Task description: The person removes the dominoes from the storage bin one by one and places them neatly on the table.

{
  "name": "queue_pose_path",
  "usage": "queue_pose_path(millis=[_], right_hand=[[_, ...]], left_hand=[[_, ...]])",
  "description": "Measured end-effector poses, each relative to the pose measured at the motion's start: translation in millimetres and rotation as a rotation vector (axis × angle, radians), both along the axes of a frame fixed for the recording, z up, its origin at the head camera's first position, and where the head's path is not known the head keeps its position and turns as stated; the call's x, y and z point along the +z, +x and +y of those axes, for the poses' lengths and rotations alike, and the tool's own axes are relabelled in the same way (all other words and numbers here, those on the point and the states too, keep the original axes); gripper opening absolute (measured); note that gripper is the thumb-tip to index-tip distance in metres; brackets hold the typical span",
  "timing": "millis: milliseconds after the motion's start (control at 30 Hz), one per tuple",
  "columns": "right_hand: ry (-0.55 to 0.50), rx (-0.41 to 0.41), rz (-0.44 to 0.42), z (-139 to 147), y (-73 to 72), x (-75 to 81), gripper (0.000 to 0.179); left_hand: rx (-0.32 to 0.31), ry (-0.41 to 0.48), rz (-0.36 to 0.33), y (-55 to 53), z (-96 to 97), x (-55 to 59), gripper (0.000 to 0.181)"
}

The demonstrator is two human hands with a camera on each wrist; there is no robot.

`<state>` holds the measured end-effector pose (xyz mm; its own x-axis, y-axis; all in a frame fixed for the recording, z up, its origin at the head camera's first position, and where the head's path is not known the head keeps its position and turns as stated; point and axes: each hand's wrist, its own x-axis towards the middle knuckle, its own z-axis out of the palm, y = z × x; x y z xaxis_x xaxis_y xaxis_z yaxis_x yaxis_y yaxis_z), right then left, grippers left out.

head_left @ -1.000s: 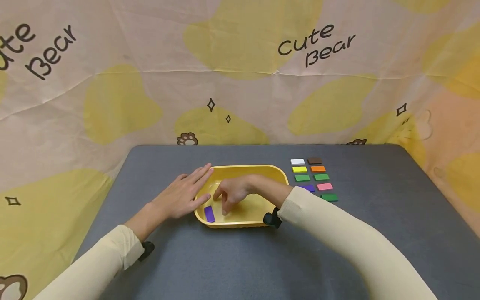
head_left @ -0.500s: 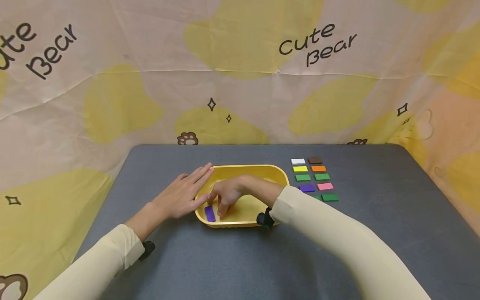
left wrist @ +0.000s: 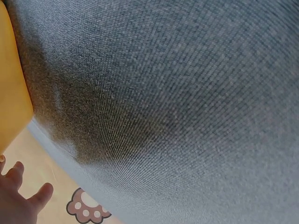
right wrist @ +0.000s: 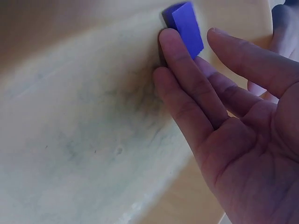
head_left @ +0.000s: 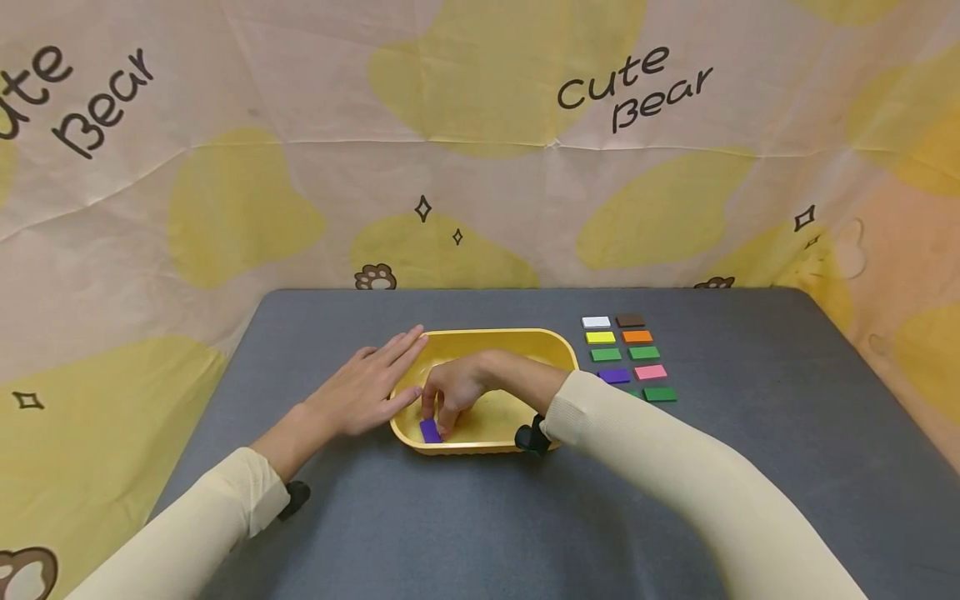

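Observation:
Inside a yellow plastic tray (head_left: 517,417), my right hand (head_left: 459,385) reaches down over a small purple block (head_left: 431,432) near the front left corner. In the right wrist view, fingertips meet one side of the purple block (right wrist: 188,29), which stands tilted. A narrow gap separates the thumb (right wrist: 233,49) from it there, and the fingers of the right hand (right wrist: 238,140) are only slightly bent. My left hand (head_left: 367,390) rests flat on the tray's left rim with its fingers straight. Part of that left hand (left wrist: 18,200) shows beside the tray wall (left wrist: 11,84) in the left wrist view.
Right of the tray, flat blocks lie in two columns on the grey table (head_left: 480,533): a white block (head_left: 596,322), a brown block (head_left: 631,320), a pink block (head_left: 650,372) and several others. My right forearm partly covers a green one. A patterned cloth (head_left: 480,167) hangs behind.
My right hand has moved left to the purple block. The block has since shifted slightly right and turned under the fingers. My left hand stays on the rim.

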<state>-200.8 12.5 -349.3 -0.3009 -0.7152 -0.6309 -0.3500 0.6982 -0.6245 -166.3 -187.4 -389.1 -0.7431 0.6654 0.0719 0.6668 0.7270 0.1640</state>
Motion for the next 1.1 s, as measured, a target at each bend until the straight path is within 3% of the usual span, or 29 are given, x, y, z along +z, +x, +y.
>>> queue_pose_path(millis=[233,433,1100], right_hand=[[-0.004,-0.032,-0.009,-0.5,2.5,0.5,0.028],[-0.006,-0.102,-0.117,-3.4,5.2,0.6,0.009],[-0.001,-0.104,-0.115,-0.4,2.1,4.1,0.012]], left_hand=[[0.005,0.005,-0.003,0.2,0.3,-0.3,0.072],[0.005,0.003,0.001,0.2,0.2,-1.0,0.072],[0.005,0.005,0.009,0.2,0.0,-1.6,0.072]])
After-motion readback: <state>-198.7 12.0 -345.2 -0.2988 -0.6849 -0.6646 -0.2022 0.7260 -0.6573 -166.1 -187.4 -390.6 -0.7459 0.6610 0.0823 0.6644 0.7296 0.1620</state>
